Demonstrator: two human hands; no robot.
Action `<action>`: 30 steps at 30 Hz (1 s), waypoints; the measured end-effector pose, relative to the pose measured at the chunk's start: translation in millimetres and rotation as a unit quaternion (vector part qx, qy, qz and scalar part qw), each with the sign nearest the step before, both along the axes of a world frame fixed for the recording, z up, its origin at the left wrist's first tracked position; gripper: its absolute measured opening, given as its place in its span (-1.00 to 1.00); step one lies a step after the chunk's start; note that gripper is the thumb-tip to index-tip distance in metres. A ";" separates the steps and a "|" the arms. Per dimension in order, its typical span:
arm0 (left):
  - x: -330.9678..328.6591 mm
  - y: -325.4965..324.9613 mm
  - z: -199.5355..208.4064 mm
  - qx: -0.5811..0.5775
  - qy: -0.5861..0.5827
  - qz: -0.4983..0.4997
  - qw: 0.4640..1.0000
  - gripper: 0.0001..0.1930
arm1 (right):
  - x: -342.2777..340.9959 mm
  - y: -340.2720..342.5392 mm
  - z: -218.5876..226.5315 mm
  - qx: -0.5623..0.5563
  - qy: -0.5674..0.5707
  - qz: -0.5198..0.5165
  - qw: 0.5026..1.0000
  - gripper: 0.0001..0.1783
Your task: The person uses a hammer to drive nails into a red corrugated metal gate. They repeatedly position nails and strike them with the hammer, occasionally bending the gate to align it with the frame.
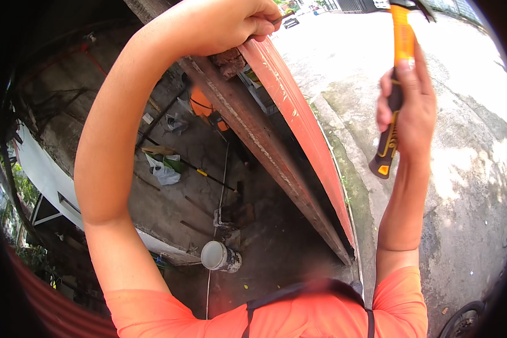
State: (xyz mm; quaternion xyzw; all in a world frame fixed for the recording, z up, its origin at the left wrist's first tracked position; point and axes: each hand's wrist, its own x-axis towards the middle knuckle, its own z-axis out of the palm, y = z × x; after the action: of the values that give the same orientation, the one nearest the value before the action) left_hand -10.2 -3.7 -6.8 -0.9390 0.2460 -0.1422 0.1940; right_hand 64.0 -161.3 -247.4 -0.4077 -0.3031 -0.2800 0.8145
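Note:
My right hand [414,110] is wrapped round the grip of a hammer [400,35], raised on the right. Its handle is orange above and black below, and its dark head is partly cut off by the upper edge. At the top centre my left hand [259,21] is closed in a pinch at the upper end of a red-painted metal sheet [296,115]. Something small and dark shows at its fingertips, too small to name. Beside the sheet a worn reddish-brown beam [265,143] runs slanting down to the right.
Far below on the left lie a white bucket [214,256], a plastic bag [164,170] and a pole with yellow bands [203,172]. A person in an orange shirt [200,102] is down there too. Sunlit concrete [467,146] stretches along the right, with a wheel [462,322] at the lower corner.

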 end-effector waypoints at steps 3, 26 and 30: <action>2.7 6.4 1.5 0.025 -0.006 -0.001 1.000 -0.75 | -6.3 19.9 6.1 -0.099 0.022 0.058 0.993 -0.41; 27.7 31.1 1.5 0.046 -0.044 -0.070 0.996 -0.78 | -3.1 -3.4 3.4 -0.002 0.024 -0.002 1.000 -0.41; 20.8 24.5 -1.4 0.026 -0.042 -0.044 0.998 -0.81 | -8.6 1.4 -2.7 -0.103 0.019 0.043 0.994 -0.40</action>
State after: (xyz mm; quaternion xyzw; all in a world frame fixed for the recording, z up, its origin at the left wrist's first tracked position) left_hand 10.5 20.8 -8.1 -0.9152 0.2820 -0.1835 0.2218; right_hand 55.4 -159.9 -250.1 -0.4815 -0.3323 -0.2045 0.7848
